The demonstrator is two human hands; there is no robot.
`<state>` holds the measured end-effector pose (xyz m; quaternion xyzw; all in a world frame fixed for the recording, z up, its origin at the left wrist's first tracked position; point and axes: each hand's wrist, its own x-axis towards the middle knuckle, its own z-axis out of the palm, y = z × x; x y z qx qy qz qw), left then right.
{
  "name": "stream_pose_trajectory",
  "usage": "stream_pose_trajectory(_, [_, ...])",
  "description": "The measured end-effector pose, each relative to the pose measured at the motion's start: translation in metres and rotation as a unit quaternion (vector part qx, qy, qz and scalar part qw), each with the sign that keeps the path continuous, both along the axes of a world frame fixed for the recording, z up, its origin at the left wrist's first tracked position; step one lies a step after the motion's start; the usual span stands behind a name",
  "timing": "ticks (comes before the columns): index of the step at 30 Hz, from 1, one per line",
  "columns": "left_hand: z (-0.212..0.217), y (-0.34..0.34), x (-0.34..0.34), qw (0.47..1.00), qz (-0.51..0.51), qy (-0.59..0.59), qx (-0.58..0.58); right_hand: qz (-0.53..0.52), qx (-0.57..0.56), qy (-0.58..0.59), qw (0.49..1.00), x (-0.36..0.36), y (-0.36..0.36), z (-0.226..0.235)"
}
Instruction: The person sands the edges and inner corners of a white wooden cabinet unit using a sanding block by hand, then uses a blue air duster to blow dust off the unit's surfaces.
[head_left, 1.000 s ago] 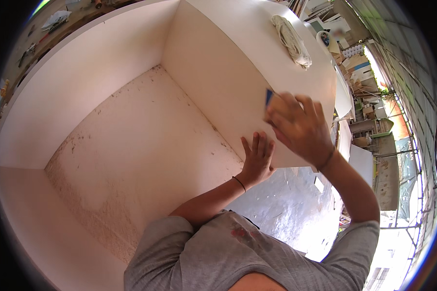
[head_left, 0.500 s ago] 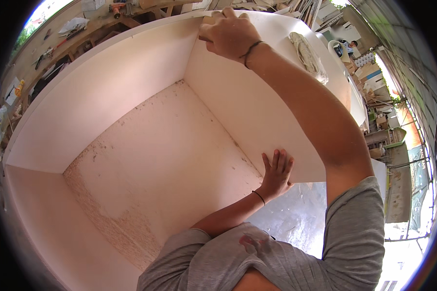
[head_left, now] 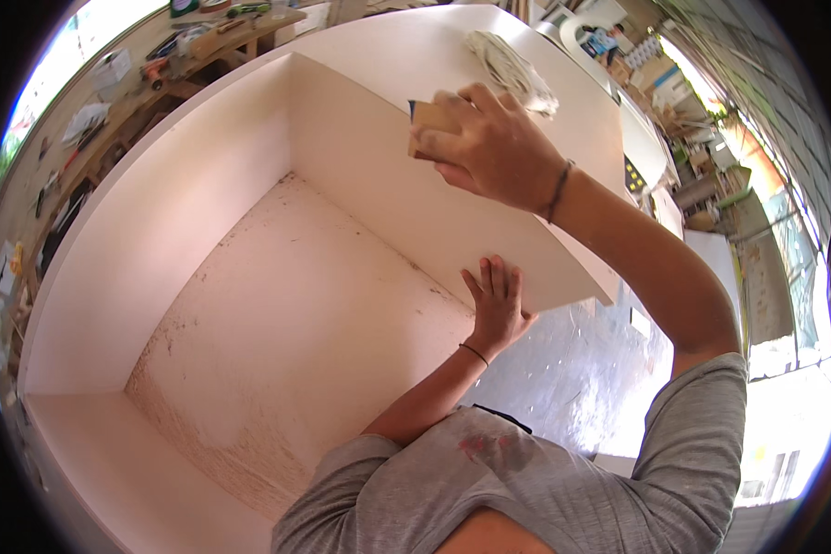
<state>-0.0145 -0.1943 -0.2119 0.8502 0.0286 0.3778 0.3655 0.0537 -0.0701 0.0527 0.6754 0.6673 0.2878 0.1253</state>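
Observation:
A large white open box made of panels (head_left: 203, 194) fills the view. My right hand (head_left: 485, 148) grips a small tan sanding block with a blue face (head_left: 429, 120) and presses it on the top edge of the box's right side panel (head_left: 406, 198). My left hand (head_left: 497, 305) lies flat, fingers up, against the inner face of that same panel near its front end. The box's floor (head_left: 286, 342) is pale and speckled with dust.
A crumpled whitish cloth (head_left: 512, 65) lies on the white surface beyond the panel. A cluttered workbench with tools (head_left: 194, 42) stands at the back left. A shiny grey floor (head_left: 582, 369) lies to the right, with stacked goods (head_left: 683, 166) further right.
My right hand with the block has slid back along the panel's top edge from the far corner toward me. My left hand stays flat on the panel.

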Motion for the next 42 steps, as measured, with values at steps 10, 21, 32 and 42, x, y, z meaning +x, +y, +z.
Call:
stream_pose_trajectory(10, [0.004,0.014,-0.003,0.998,0.013,-0.054,0.025,-0.150,0.035,0.018,0.988,-0.071,-0.213,0.002])
stream_pose_trajectory(21, [0.124,0.158,0.037,0.952,0.115,-0.088,-0.271,-0.439,0.220,0.175,0.853,-0.155,-0.397,-0.065])
stream_pose_trajectory(32, [0.143,0.063,0.036,0.974,0.136,-0.177,-0.040,-0.420,0.318,0.310,0.792,-0.133,-0.429,-0.134])
stream_pose_trajectory(42, [0.149,-0.071,-0.005,0.873,-0.210,-0.289,0.331,-0.346,0.321,0.405,0.783,-0.088,-0.452,-0.180])
